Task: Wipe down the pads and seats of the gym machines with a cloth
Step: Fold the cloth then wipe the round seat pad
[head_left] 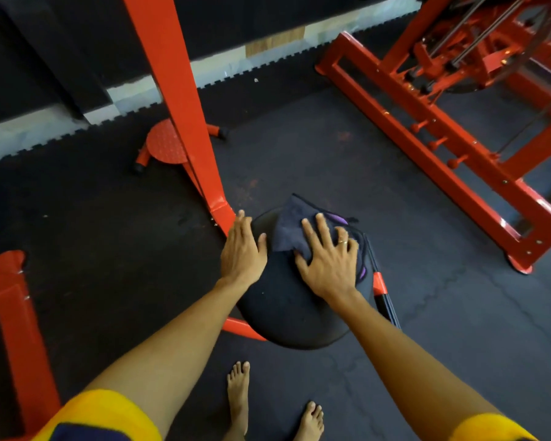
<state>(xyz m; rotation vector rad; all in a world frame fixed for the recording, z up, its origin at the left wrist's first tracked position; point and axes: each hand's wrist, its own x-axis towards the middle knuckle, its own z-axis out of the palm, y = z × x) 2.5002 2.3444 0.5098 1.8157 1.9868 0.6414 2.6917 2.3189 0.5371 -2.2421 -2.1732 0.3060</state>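
A round black padded seat (283, 308) of a red gym machine sits below me at the centre. A dark cloth (288, 232) with purple trim lies on its far part. My right hand (328, 259) presses flat on the cloth with fingers spread. My left hand (242, 249) rests flat on the seat's left edge, fingers straight, beside the cloth and not touching it.
A red upright post (175, 90) rises just left of the seat, with a round red footplate (166, 141) behind it. Another red machine frame (433, 128) runs along the right. A red frame (10, 300) stands at the left. My bare feet (239, 399) are on the black rubber floor.
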